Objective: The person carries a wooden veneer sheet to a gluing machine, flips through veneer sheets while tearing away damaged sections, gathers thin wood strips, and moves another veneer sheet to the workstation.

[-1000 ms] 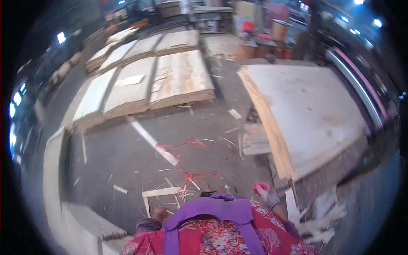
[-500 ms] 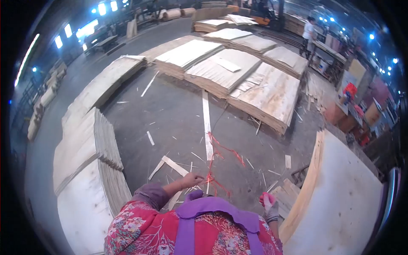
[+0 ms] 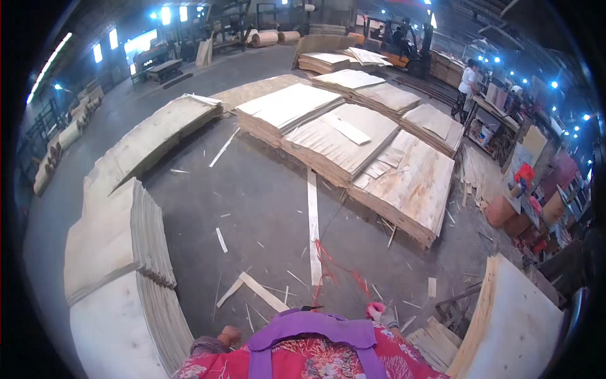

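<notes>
Low beside the purple straps on my chest, my left hand (image 3: 230, 335) hangs over the floor, partly cut off by my sleeve; its fingers are too small to make out. My right hand (image 3: 377, 311), with pink at the fingers, is at the other side of my body, its finger pose unclear. Red string (image 3: 325, 260) lies on the floor in front of me, beside a long pale veneer strip (image 3: 313, 221). A bent strip (image 3: 262, 293) lies nearer my left hand.
Veneer stacks (image 3: 113, 316) curve along my left. More stacks (image 3: 404, 183) stand ahead, and another stack (image 3: 514, 325) is at my right. A person (image 3: 468, 85) stands at the back right near a bench. A forklift (image 3: 398, 47) is farther back.
The view has swung right, then tilted up a little. My left hand has drawn back from the red string toward my body. My right hand sits closer to my body.
</notes>
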`<state>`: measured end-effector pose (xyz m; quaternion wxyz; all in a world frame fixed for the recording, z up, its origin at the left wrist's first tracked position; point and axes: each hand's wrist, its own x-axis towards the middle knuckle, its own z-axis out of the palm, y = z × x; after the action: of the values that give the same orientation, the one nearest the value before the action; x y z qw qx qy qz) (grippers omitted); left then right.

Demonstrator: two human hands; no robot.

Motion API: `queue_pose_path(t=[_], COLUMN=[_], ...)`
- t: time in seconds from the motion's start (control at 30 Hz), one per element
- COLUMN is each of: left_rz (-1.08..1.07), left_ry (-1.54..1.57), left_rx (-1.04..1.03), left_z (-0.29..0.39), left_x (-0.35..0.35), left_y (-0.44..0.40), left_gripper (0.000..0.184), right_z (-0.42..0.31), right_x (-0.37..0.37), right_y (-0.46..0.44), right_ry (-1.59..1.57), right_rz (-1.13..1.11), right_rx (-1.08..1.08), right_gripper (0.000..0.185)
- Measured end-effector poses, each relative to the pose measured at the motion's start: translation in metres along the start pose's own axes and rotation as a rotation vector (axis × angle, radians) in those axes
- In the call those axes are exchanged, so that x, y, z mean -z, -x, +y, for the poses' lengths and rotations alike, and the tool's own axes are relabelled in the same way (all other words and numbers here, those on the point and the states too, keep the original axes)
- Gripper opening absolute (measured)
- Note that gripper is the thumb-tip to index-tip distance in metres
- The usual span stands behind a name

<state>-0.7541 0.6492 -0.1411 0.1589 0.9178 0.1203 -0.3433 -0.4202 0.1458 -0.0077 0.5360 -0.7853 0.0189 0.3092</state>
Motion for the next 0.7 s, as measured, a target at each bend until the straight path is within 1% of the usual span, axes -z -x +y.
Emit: queue_pose_path(t=[0.03, 0.07, 0.1, 0.13, 0.17, 0.2, 0.23, 0.27, 0.3, 0.33, 0.37, 0.4, 0.43, 0.5, 0.53, 0.57, 0.6, 0.63, 0.7], left_rz=[0.133, 0.194, 0.245, 0.263, 0.282, 0.306, 0.332, 0.332, 0.33, 0.328, 0.328, 0.317, 0.306, 0.272, 0.256, 0.242, 0.291, 0.294, 0.275], left_ry=[-0.093, 0.344, 0.784, 0.854, 0.924, 0.917, 0.91, 0.91, 1.034, 1.158, 1.158, 1.243, 1.329, 1.332, 1.275, 1.215, 1.114, 1.113, 0.613], left_rx=[-0.074, 0.141, 0.356, 0.352, 0.347, 0.307, 0.268, 0.271, 0.231, 0.19, 0.193, 0.186, 0.178, 0.183, 0.231, 0.279, 0.246, 0.252, 0.204], left_z=[0.032, 0.027, 0.054, 0.067, 0.073, 0.071, 0.066, 0.059, 0.055, 0.051, 0.051, 0.053, 0.054, 0.054, 0.056, 0.057, 0.049, 0.04, 0.025], left_x=[0.06, 0.064, 0.112, 0.147, 0.17, 0.181, 0.191, 0.196, 0.199, 0.201, 0.21, 0.224, 0.239, 0.261, 0.273, 0.284, 0.282, 0.279, 0.283], left_y=[0.017, -0.005, -0.001, -0.009, -0.019, -0.036, -0.059, -0.083, -0.107, -0.124, -0.136, -0.147, -0.159, -0.175, -0.179, -0.187, -0.2, -0.208, -0.226], left_gripper=[0.023, 0.023, 0.023, 0.022, 0.023, 0.023, 0.024, 0.024, 0.024, 0.025, 0.025, 0.025, 0.026, 0.027, 0.027, 0.026, 0.026, 0.026, 0.029], right_z=[0.023, 0.049, 0.071, 0.085, 0.082, 0.078, 0.076, 0.091, 0.112, 0.144, 0.179, 0.159, 0.131, 0.061, 0.021, -0.012, -0.033, -0.044, -0.067], right_x=[-0.002, -0.002, -0.004, -0.004, 0.0, 0.007, 0.011, 0.017, 0.023, 0.025, 0.025, 0.018, 0.012, 0.001, -0.009, -0.019, -0.026, -0.029, -0.025], right_y=[-0.017, -0.033, -0.039, -0.047, -0.044, -0.04, -0.053, -0.07, -0.087, -0.111, -0.138, -0.147, -0.156, -0.176, -0.186, -0.197, -0.214, -0.233, -0.283], right_ry=[0.222, 0.443, 0.492, 0.54, 0.638, 0.737, 0.737, 0.813, 0.887, 0.887, 0.971, 1.049, 1.05, 0.846, 0.845, 0.575, 0.303, 0.303, -0.027], right_rz=[0.046, 0.094, 0.068, 0.041, 0.025, 0.008, 0.008, -0.129, -0.269, -0.274, -0.218, -0.16, -0.16, -0.076, -0.077, 0.003, 0.079, 0.073, -0.019], right_rx=[-0.031, -0.062, -0.223, -0.385, -0.452, -0.518, -0.516, -0.548, -0.58, -0.582, -0.428, -0.272, -0.27, -0.316, -0.311, -0.354, -0.393, -0.392, -0.229], right_gripper=[0.038, 0.04, 0.041, 0.042, 0.04, 0.038, 0.038, 0.039, 0.04, 0.04, 0.04, 0.04, 0.04, 0.036, 0.036, 0.034, 0.032, 0.032, 0.031])
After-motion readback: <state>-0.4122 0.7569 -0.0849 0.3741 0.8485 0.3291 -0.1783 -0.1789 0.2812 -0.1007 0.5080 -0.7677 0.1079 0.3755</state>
